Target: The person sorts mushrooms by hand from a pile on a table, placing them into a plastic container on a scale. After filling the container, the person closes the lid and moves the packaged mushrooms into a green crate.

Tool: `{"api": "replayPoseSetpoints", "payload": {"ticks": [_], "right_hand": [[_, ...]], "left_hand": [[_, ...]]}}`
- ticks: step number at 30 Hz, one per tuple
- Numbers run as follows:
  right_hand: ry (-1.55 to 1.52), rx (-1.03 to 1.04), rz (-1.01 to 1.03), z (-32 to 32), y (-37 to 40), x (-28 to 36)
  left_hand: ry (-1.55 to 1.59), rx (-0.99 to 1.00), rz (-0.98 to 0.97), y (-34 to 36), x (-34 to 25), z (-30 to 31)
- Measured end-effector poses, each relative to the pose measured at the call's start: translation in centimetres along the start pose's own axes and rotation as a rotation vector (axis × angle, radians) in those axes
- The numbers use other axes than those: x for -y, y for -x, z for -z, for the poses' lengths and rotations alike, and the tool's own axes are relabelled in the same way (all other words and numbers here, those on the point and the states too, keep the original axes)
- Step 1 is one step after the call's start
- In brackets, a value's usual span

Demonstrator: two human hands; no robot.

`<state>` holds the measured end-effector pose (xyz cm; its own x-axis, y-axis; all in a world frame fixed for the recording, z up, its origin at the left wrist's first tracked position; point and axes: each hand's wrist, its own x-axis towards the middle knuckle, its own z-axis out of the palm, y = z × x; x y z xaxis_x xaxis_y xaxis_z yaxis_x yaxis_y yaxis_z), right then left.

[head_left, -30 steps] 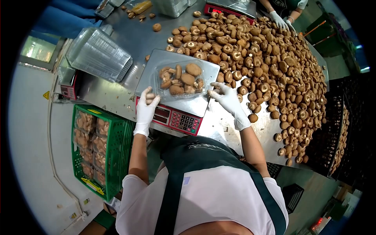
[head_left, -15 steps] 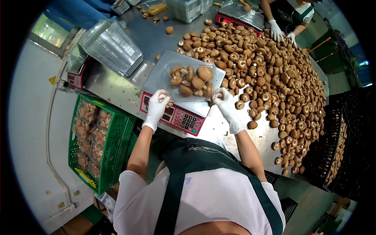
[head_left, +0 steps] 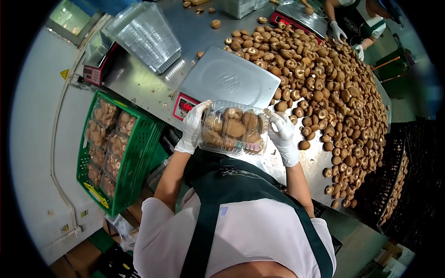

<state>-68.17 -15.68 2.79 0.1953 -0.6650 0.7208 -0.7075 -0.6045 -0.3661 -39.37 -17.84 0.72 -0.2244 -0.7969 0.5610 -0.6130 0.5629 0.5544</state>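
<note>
Between my two gloved hands is a clear plastic box (head_left: 234, 127) with several brown mushrooms inside, held up in front of my apron. My left hand (head_left: 193, 126) grips its left end, and my right hand (head_left: 282, 134) has the right end, fingers at the upper corner. Behind the box lies the bare metal pan of a weighing scale (head_left: 229, 76). The scale's red display (head_left: 186, 105) shows at its left, while the box and my left hand cover most of the keypad.
A large heap of mushrooms (head_left: 333, 102) spreads over the steel table's right side. Stacked clear boxes (head_left: 146, 37) stand at the back left. A green crate (head_left: 130, 171) of filled boxes is at left. Across the table, a co-worker's gloved hand (head_left: 337, 31) is by the heap, near another scale (head_left: 301, 18).
The box of mushrooms has been lifted off the scale pan and brought toward my body. Both hands have moved with it, now around its ends. The view has shifted slightly.
</note>
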Motion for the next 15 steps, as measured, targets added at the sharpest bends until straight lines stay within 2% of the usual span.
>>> {"api": "replayPoseSetpoints", "payload": {"ticks": [5,7,9,11,12,13,15], "right_hand": [[-0.042,0.044,-0.015,-2.0,-0.7,1.3],[-0.137,0.078,-0.077,-3.0,-1.0,2.1],[-0.170,0.110,-0.071,-3.9,-1.8,3.4],[-0.184,0.029,-0.039,-5.2,-2.4,4.5],[-0.215,0.035,-0.018,-5.6,-3.0,5.1],[-0.225,0.048,-0.012,-6.1,-3.3,5.3],[-0.220,0.011,0.121,-7.3,-3.9,5.6]], "left_hand": [[0.069,-0.056,0.053,0.9,-0.1,2.2],[0.641,-0.141,0.403,1.8,0.7,2.2],[0.664,-0.156,0.423,2.5,1.0,2.8],[0.916,-0.288,0.645,3.2,1.2,3.2],[1.068,-0.320,0.565,3.5,1.2,3.7],[1.064,-0.336,0.573,3.8,1.1,4.2],[1.402,-0.460,0.626,3.9,0.6,5.6]]}}
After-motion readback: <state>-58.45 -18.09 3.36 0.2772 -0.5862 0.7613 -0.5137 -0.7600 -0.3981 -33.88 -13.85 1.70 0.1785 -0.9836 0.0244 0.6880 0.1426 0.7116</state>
